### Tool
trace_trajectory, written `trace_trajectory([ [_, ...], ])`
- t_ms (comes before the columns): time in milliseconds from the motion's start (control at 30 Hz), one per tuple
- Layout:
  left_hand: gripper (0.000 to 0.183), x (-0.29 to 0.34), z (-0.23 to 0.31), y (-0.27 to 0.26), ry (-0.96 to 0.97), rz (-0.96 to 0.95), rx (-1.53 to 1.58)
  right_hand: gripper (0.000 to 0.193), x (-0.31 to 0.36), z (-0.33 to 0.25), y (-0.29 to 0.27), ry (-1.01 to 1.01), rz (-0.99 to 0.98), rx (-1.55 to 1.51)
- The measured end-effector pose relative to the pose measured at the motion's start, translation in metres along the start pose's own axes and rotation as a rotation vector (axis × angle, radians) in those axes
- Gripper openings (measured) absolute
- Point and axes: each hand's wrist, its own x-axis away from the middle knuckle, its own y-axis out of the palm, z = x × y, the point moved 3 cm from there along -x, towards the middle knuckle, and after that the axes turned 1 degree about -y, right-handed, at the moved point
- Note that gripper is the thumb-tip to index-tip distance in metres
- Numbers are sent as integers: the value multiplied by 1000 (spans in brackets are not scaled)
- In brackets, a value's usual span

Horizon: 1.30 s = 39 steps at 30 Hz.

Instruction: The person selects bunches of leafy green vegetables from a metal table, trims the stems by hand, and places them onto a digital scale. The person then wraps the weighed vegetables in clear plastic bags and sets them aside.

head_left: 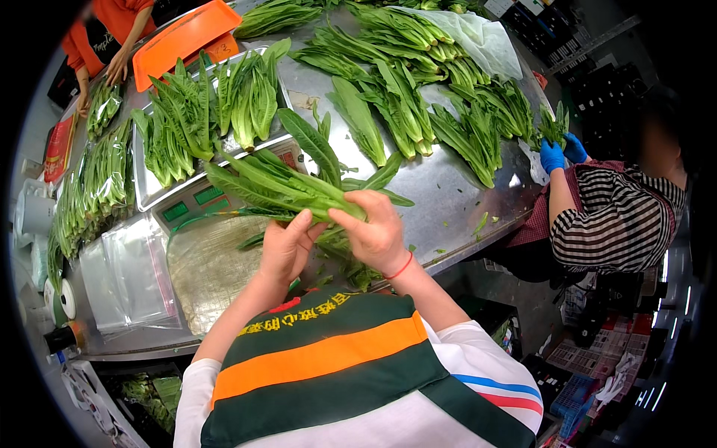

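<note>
Both my hands hold one bunch of long-leaf lettuce [276,187] in front of me, its leaf tips pointing away to the left. My right hand [377,231] is closed round the cut stem end, thumb on the near side. Just left of it, my left hand [286,250] pinches the stalks from below. Loose lettuce leaves [317,149] lie behind the bunch. Beyond it stands a weighing scale [179,210] with a metal tray [140,198] of upright lettuce bunches [190,112]. Some trimmed leaf scraps [358,272] lie under my hands.
A worn board [209,276] and clear plastic bags [123,272] lie at the near left, with bagged lettuce [93,183] beyond. Lettuce heaps [396,104] cover the far metal table [448,205]. An orange bin [183,41] stands far left. A co-worker's blue gloves [553,155] hold greens at right.
</note>
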Motion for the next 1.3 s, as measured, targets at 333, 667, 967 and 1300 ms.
trace_trajectory([
  [333, 55, 0, 6, 3, 25, -87, 94, 51, 7, -1, 13, 405, -96, -438],
  [667, 60, -2, 1, -2, 25, -196, 62, 45, 12, 0, 13, 383, -80, -376],
  [967, 41, -13, 43, -6, 300, -32, -713, 38, 16, 6, 16, 611, -267, -619],
  [1300, 56, -70, 196, -3, 903, 734, -2083, 29, 17, 20, 23, 600, -148, -475],
])
